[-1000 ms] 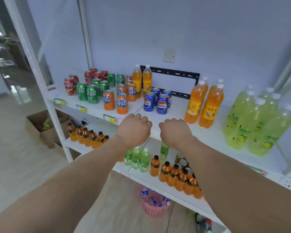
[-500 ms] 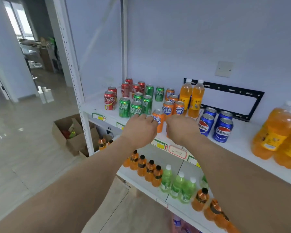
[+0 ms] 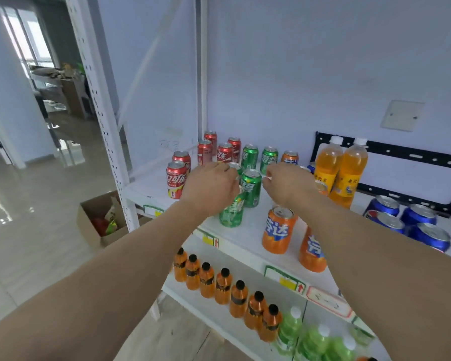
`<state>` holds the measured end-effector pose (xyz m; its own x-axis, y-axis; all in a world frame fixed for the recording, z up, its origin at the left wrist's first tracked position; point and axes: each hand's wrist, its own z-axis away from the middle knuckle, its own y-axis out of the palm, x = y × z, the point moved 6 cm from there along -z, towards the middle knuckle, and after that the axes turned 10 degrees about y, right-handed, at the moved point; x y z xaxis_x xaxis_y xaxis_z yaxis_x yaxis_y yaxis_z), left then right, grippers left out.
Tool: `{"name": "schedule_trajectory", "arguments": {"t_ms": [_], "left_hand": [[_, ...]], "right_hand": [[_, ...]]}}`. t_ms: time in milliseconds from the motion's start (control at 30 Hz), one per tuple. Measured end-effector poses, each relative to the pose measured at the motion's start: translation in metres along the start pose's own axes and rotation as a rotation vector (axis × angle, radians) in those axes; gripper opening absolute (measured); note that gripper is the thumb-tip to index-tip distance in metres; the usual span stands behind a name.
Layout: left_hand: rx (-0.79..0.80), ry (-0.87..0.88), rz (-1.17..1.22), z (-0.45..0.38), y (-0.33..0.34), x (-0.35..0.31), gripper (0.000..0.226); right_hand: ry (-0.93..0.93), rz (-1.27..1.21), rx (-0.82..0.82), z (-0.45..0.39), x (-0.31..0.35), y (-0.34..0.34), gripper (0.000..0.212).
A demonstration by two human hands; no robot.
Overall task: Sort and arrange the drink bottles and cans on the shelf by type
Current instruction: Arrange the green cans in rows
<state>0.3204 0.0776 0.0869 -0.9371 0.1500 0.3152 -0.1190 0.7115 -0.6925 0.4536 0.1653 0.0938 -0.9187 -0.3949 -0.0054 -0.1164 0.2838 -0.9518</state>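
The green cans (image 3: pixel 250 188) crowd the left part of the shelf (image 3: pixel 248 230), between red cans (image 3: pixel 176 182) and orange cans (image 3: pixel 277 230). My left hand (image 3: pixel 210 188) curls over a front green can's top; my right hand (image 3: pixel 288 185) hangs curled behind them, its grip hidden. Packed this tight, a knuckle could topple a neighbour off the edge.

- The left hand (image 3: pixel 211 188) reaches forward on a bare, outstretched arm, back up, fingers curled downward.
- The right hand (image 3: pixel 287 184) reaches alongside it, near but apart, fingers likewise curled under.
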Motion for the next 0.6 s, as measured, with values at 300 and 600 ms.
{"name": "schedule_trajectory", "arguments": {"t_ms": [300,600], "left_hand": [[0.147,-0.255,0.285,-0.063,0.092,0.099,0.034],[0.657,-0.186,0.752,-0.089,0.203,0.131,0.086]], "right_hand": [[0.130,-0.265,0.271,-0.106,0.004,0.057,0.049],[0.442,-0.292,0.627,-0.135,-0.002,0.120,0.129]]}}
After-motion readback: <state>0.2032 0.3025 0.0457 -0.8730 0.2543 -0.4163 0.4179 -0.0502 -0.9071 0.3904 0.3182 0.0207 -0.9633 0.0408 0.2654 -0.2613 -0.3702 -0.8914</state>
